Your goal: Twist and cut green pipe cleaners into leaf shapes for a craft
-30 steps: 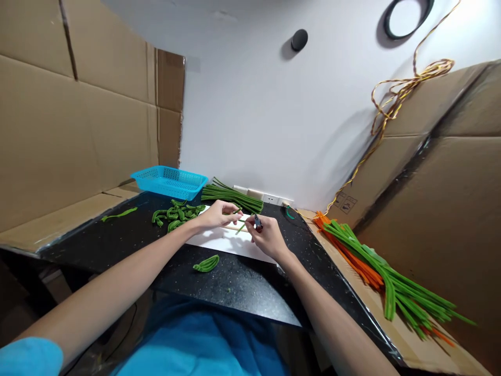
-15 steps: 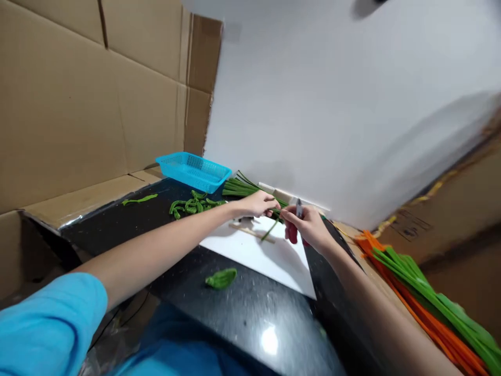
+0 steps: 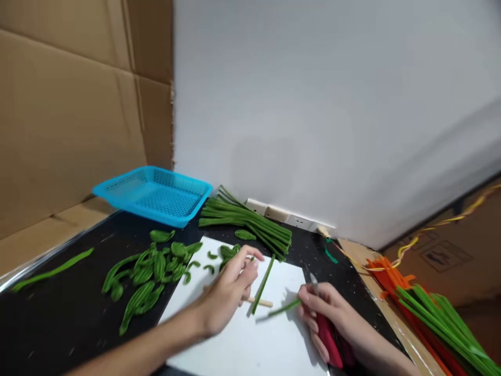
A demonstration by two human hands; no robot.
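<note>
My left hand hovers over a white board, fingers loosely curled and a little apart, with nothing visible in them. Just right of its fingertips, a cut length of green pipe cleaner crosses a thin wooden stick. My right hand is closed around red-handled pliers, their grey tip pointing up. Between its thumb and finger it also pinches a green pipe cleaner piece. Small curled green pieces and coiled green leaf shapes lie beside and behind my left hand.
More green leaf shapes are heaped left of the board on the black tabletop. A blue basket and a bundle of green pipe cleaners stand behind. Orange and bright green strips lie at right, near a power strip.
My view has moved closer to the board. My hands have drawn apart, the right one keeping the pliers and a green piece. My left hand's fingers are now clear of the green stems.
</note>
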